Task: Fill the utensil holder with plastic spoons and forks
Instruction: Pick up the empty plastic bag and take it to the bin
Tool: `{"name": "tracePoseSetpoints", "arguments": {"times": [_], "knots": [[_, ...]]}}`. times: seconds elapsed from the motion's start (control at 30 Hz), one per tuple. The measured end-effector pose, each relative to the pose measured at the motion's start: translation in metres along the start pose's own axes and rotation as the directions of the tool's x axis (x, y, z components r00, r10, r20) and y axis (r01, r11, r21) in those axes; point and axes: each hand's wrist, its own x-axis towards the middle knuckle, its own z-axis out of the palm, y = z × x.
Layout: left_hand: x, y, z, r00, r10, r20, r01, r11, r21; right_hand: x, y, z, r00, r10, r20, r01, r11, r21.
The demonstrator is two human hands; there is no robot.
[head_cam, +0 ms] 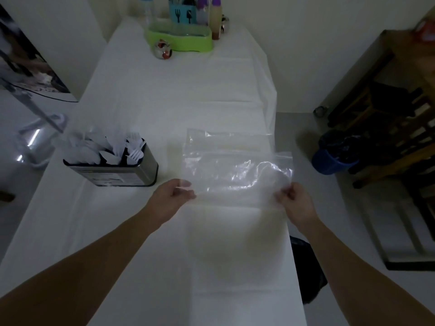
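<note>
A metal utensil holder stands on the white table at the left, packed with white plastic spoons and forks. To its right, two clear plastic bags lie overlapping; the nearer bag is lifted at its front edge. My left hand pinches the bag's left corner. My right hand pinches its right corner. Both bags look empty.
At the table's far end sit a green tray, a teal cutlery caddy, sauce bottles and a shiny ball. A blue bin and a wooden shelf stand on the floor at right.
</note>
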Motion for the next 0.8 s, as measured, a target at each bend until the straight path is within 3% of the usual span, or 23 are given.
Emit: {"name": "tracePoseSetpoints", "arguments": {"times": [0.17,0.43,0.6,0.7,0.8], "knots": [[0.017,-0.005,0.003,0.997,-0.040,-0.071,0.034,0.997,-0.076,0.018,0.000,0.010,0.997,-0.003,-0.079,0.005,1.000,0.020],[0.050,-0.003,0.012,0.978,0.048,-0.202,-0.076,0.989,-0.129,0.051,-0.015,0.027,0.992,-0.048,-0.115,0.050,0.999,0.017],[0.073,-0.003,0.014,0.965,0.014,-0.261,-0.057,0.986,-0.156,0.068,-0.020,0.036,0.993,-0.028,-0.112,0.016,0.993,-0.114],[0.083,-0.006,0.016,0.960,-0.022,-0.279,0.003,0.998,-0.067,0.076,-0.021,0.038,0.993,0.042,-0.108,-0.069,0.961,-0.266],[0.086,-0.006,0.017,0.935,-0.025,-0.353,0.090,0.982,0.168,0.081,-0.021,0.042,0.989,0.047,-0.143,-0.105,0.894,-0.435]]}}
